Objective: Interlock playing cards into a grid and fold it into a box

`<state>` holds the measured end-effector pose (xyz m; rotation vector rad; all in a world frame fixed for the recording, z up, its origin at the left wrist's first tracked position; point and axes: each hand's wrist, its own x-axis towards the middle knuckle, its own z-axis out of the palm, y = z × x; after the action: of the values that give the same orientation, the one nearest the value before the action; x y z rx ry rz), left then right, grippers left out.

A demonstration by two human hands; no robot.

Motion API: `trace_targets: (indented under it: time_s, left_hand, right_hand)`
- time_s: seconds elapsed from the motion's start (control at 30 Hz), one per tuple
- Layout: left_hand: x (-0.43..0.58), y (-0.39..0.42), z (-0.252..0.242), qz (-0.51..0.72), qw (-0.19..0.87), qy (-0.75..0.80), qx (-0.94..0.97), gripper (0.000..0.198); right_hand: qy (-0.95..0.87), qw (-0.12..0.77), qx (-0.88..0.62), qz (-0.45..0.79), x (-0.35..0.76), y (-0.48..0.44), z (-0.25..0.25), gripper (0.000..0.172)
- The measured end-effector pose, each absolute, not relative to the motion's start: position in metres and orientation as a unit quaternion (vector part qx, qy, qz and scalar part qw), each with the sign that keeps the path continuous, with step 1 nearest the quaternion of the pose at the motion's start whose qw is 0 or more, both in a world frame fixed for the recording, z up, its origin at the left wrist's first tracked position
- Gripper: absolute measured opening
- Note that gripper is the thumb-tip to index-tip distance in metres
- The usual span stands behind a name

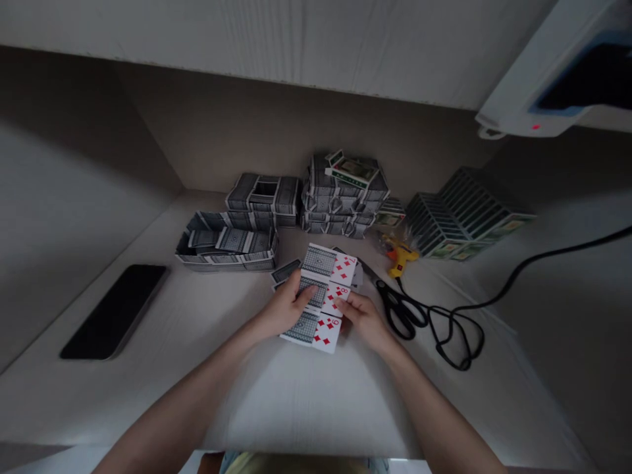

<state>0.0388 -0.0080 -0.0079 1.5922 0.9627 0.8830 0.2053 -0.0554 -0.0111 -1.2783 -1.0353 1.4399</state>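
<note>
A joined sheet of playing cards (323, 293) lies on the white table (276, 395) in front of me, some face down with grey patterned backs, some face up showing red diamonds. My left hand (285, 308) rests on the sheet's left side, its fingers curled over a face-down card. My right hand (363, 316) pinches the right edge at a red diamond card. A loose face-down card (285, 270) lies just left of the sheet.
Boxes built from cards stand behind: a low tray (224, 247), a box (264, 194), a taller stack (343, 194). A stepped card structure (459, 214) is at right. A yellow glue gun (401, 257), black scissors (399, 309), a black cable (459, 329) and a phone (116, 309) lie nearby.
</note>
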Motion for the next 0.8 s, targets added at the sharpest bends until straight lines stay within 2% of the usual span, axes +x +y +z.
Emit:
trace_targets:
  time_s: [0.27, 0.8]
  left_hand:
    - [0.036, 0.003, -0.007, 0.444, 0.554, 0.455, 0.537, 0.04]
    - [0.032, 0.006, -0.004, 0.433, 0.539, 0.513, 0.508, 0.031]
  right_hand:
    - [-0.414, 0.48, -0.544, 0.55, 0.205, -0.052, -0.011, 0.038]
    - [-0.421, 0.474, -0.551, 0.543, 0.206, -0.05, -0.017, 0.037]
